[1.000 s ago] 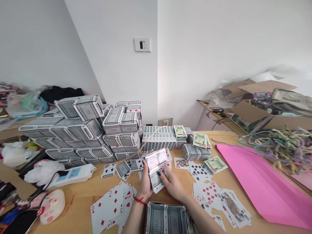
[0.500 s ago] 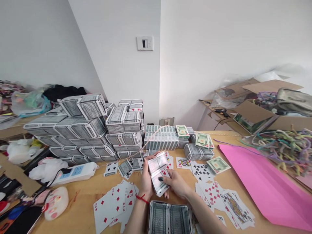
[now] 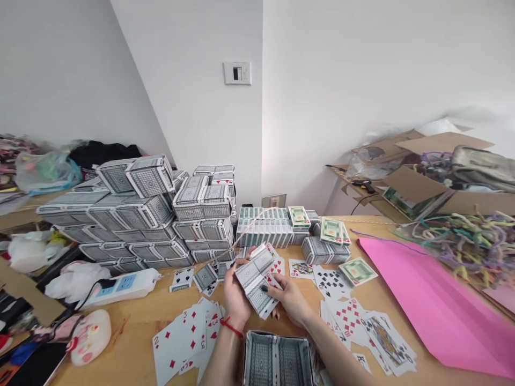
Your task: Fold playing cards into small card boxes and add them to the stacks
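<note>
A folded playing-card piece (image 3: 252, 272), patterned grey backs towards me, is held between both hands over the table. My left hand (image 3: 235, 297), with a red string on its wrist, grips its left side. My right hand (image 3: 292, 300) pinches the lower right part, thumb on top, beside a red-heart card face; some fingers are hidden underneath. Just below the hands stands an open-topped box made of cards (image 3: 277, 338). Loose face-up cards lie left (image 3: 173, 343) and right (image 3: 386, 343) of my forearms.
Stacked card-built blocks (image 3: 140, 212) rise at the back left. A row of card packs (image 3: 265, 220) and green card packs (image 3: 358, 271) sit behind my hands. Pink paper (image 3: 422, 300) covers the right side. A power strip (image 3: 129, 284) lies left; a cardboard box (image 3: 462, 201) stands back right.
The held card piece has turned, so its patterned backs show more fully and the glare on it is gone. Both hands keep their hold. The whole view has shifted slightly.
</note>
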Demonstrator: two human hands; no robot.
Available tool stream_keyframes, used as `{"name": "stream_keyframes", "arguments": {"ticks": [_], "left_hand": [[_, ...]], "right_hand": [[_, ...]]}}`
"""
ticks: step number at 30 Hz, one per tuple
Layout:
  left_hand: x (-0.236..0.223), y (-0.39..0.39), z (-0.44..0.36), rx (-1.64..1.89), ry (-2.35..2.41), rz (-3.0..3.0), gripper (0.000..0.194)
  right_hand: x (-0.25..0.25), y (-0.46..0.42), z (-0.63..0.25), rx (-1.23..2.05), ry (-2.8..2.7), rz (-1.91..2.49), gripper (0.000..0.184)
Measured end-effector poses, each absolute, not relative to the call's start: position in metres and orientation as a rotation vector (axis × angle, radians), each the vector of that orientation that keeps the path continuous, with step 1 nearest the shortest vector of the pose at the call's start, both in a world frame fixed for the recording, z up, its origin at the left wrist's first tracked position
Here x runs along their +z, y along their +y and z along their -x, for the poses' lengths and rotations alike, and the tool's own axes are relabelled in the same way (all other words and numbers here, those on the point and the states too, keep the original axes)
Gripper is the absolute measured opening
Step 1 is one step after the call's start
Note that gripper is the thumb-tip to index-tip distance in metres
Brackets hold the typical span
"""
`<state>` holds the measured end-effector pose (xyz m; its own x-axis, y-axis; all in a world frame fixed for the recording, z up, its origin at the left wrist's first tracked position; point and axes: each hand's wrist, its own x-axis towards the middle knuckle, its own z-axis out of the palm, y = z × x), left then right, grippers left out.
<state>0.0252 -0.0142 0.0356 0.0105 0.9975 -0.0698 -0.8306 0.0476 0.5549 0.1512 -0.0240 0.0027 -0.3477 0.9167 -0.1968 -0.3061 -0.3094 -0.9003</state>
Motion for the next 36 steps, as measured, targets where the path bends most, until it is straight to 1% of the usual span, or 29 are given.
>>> {"name": "stream_keyframes", "arguments": {"ticks": [2,5,7,10,13,18,20,24,26,31,36], "left_hand": [[0.033,-0.011,-0.014,1.493,0.486,-0.356,0.019],[0.03,-0.008,-0.002,1.522,0.555,-0.376,0.038],[0.027,-0.007,0.0,1.502,0.599,-0.406,0.046],[0.024,-0.007,-0.003,1.441,0.553,-0.409,0.042],[0.024,-0.007,-0.011,1.416,0.517,-0.405,0.037],[0.034,-0.009,-0.015,1.395,0.569,-0.42,0.041],[0.037,-0.009,-0.015,1.363,0.541,-0.422,0.042],[0.038,-0.01,-0.012,1.337,0.463,-0.399,0.042],[0.036,-0.01,-0.01,1.358,0.442,-0.394,0.042],[0.035,-0.013,-0.006,1.373,0.391,-0.397,0.046],[0.033,-0.013,-0.007,1.393,0.5,-0.408,0.054]], "right_hand": [[0.005,-0.021,-0.154,1.763,-0.949,0.905,0.036],[0.007,-0.016,-0.16,1.742,-0.879,0.85,0.032],[0.006,-0.013,-0.166,1.692,-0.862,0.881,0.03],[0.002,-0.01,-0.173,1.554,-0.881,0.992,0.024],[0.0,-0.01,-0.175,1.49,-0.928,1.052,0.023],[0.004,-0.013,-0.172,1.468,-1.048,1.032,0.027],[0.006,-0.016,-0.17,1.534,-1.071,1.027,0.028],[0.007,-0.022,-0.165,1.878,-1.078,0.943,0.042],[0.007,-0.025,-0.163,1.965,-1.077,0.897,0.045],[0.005,-0.027,-0.158,2.029,-1.03,0.855,0.046],[-0.003,-0.029,-0.148,2.003,-0.864,0.806,0.044]]}}
